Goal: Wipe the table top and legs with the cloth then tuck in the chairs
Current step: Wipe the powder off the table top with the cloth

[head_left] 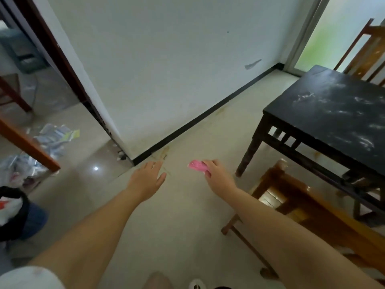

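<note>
A black square table [325,113] stands at the right, its top streaked with pale smears. My right hand [216,174] is stretched out over the floor to the left of the table's near leg [248,153], shut on a pink cloth [198,166]. My left hand [149,178] hovers beside it with flat, spread fingers and holds nothing. A brown wooden chair [308,207] stands pulled out at the table's near side, under my right forearm. A second wooden chair [368,57] stands behind the table at the far right.
A white wall with a black skirting board [208,115] runs across the middle. An open doorway at the left shows wooden furniture legs [29,144] and scattered plastic bags [54,136]. A dark bin with a bag [12,211] sits at the lower left.
</note>
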Tool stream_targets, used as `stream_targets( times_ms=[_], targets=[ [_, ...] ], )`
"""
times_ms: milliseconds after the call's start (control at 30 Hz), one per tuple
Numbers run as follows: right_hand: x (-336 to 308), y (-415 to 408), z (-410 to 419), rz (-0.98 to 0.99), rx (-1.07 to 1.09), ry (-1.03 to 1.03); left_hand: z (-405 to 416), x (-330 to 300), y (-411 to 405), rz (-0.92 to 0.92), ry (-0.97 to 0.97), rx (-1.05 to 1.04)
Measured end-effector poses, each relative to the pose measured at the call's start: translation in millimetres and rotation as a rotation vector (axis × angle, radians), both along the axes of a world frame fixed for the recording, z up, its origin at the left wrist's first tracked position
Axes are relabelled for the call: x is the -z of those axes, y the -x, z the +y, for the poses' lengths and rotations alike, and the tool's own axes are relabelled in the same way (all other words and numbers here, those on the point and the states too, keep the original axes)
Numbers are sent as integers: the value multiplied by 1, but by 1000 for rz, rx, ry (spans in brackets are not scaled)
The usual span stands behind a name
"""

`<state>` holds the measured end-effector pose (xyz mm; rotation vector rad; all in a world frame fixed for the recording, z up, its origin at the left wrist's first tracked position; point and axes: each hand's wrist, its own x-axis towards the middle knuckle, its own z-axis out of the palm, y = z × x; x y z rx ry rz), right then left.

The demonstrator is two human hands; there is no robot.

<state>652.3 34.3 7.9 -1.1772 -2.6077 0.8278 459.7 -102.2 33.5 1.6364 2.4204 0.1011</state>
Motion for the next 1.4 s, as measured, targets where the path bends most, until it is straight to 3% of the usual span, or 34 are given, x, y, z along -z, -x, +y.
stream_targets(
  times_ms=[267,500,833,1233,1400],
  targets=[
    [15,70,124,91,356,20,173,8,99,-2,11,253],
    [10,61,208,116,728,22,334,-2,122,-30,4,550],
    [17,-25,348,69,1146,-72,553,9,16,-70,5,902],
    [18,-123,503,-15,1435,-41,779,23,-104,-64,108,1198],
    [27,-146,568,14,1637,-72,881,31,-161,-70,109,1459]
  ],
)
